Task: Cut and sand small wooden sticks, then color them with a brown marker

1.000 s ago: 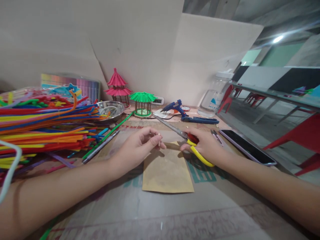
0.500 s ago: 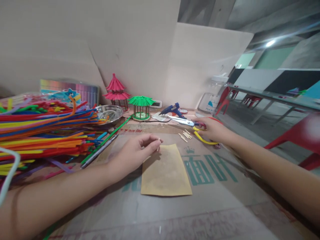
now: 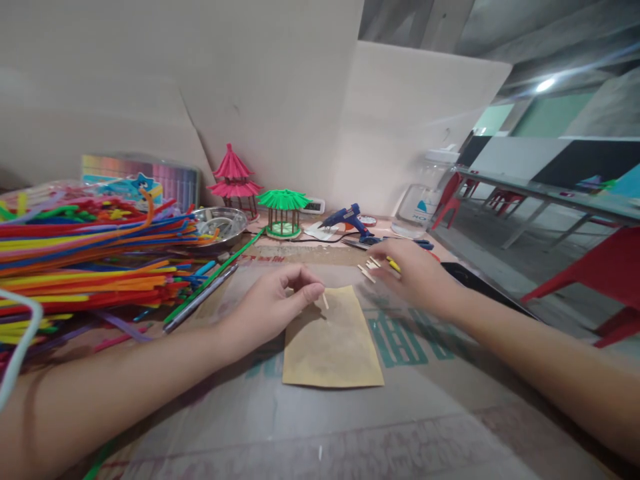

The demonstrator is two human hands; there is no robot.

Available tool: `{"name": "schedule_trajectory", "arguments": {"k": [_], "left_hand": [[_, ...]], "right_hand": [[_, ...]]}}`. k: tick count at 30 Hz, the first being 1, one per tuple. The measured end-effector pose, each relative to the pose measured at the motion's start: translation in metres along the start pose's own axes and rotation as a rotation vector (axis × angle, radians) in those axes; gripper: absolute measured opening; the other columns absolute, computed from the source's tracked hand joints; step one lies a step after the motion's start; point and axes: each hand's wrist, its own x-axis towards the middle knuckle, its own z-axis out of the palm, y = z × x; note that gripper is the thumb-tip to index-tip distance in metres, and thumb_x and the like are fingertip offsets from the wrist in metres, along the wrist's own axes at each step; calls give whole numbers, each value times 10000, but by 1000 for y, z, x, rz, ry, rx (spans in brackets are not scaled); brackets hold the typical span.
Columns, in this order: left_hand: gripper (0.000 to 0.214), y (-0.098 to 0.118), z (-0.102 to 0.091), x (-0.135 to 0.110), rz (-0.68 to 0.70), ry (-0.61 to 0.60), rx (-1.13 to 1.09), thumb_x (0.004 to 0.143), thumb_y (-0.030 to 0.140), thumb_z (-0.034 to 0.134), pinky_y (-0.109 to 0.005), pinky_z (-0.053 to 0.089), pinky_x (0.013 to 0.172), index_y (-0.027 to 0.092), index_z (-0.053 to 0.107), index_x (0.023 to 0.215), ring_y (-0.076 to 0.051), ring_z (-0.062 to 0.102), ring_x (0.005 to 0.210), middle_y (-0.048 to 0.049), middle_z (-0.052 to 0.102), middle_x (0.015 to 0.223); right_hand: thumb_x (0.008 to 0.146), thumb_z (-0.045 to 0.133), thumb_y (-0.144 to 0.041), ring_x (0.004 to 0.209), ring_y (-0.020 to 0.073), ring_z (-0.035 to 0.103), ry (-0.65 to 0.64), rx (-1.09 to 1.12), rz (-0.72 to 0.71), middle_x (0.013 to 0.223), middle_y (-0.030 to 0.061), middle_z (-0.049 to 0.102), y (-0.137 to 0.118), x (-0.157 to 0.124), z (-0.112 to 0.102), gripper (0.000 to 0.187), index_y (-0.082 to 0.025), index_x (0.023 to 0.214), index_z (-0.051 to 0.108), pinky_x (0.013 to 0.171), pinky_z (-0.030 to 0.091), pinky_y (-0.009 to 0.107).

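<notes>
1. Left hand (image 3: 275,301) pinches one small stick (image 3: 325,302) over one tan sheet (image 3: 334,353).
2. Right hand (image 3: 417,277) is beside several short sticks (image 3: 367,275) (count unclear) and one yellow handle (image 3: 393,265); grip cannot be told.
3. Behind: one pink pavilion (image 3: 233,167), one green pavilion (image 3: 284,199).

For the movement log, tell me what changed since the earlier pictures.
The right hand moved the scissors farther away and rightward, apparently let go, and now sits by the short sticks. The left hand still pinches a small stick over the tan sheet.
</notes>
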Motion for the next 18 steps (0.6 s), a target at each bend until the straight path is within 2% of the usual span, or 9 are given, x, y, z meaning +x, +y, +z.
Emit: {"name": "schedule_trajectory", "arguments": {"k": [3,4,6,9,12,15,18], "left_hand": [[274,2,2,0,-5,-31,-51,892,432,642,-263,531,665,163,669,847,-155,662,711,-25,716,775],[255,2,3,0,-6,-50,-61,884,417,647,-261,532,668,167,682,848,-151,657,709,-21,719,775],[218,2,5,0,-14,-99,-76,872,385,644,-256,533,669,176,699,847,-148,653,711,-18,731,781],[201,0,8,0,-22,-154,-48,891,358,612,-262,536,676,181,702,860,-156,662,724,-24,743,799],[210,0,7,-1,127,-149,154,931,343,571,-305,537,796,194,710,880,-181,676,852,-42,746,913],[198,-1,5,-3,310,-109,396,913,366,612,-376,489,964,211,708,989,-232,636,1057,-69,705,1109],[304,-5,4,-3,297,-152,533,864,389,666,-433,457,1010,208,666,1108,-277,598,1131,-90,673,1189]], "right_hand": [[1004,526,-217,909,232,645,-43,39,-412,1009,92,734,-49,-5,-2,190,-190,1136,660,836,496,395],[1016,501,-187,942,225,642,-38,59,-486,1053,89,735,-58,-8,-1,220,-196,1179,649,861,492,395],[1029,472,-156,1012,217,636,-15,91,-542,1121,100,727,-67,-12,0,269,-191,1246,626,885,492,386],[1018,502,-148,1010,197,649,91,181,-514,1102,91,732,-65,-15,2,264,-206,1241,632,852,510,353],[1008,517,-153,899,172,672,162,366,-419,980,59,744,-61,-15,2,198,-228,1114,667,802,525,326],[1010,513,-186,829,171,673,91,473,-201,884,49,738,-59,-14,4,166,-216,978,673,762,522,312],[1002,525,-203,770,163,656,-89,473,-71,823,41,722,-56,-12,12,190,-197,885,674,720,500,287]]}}
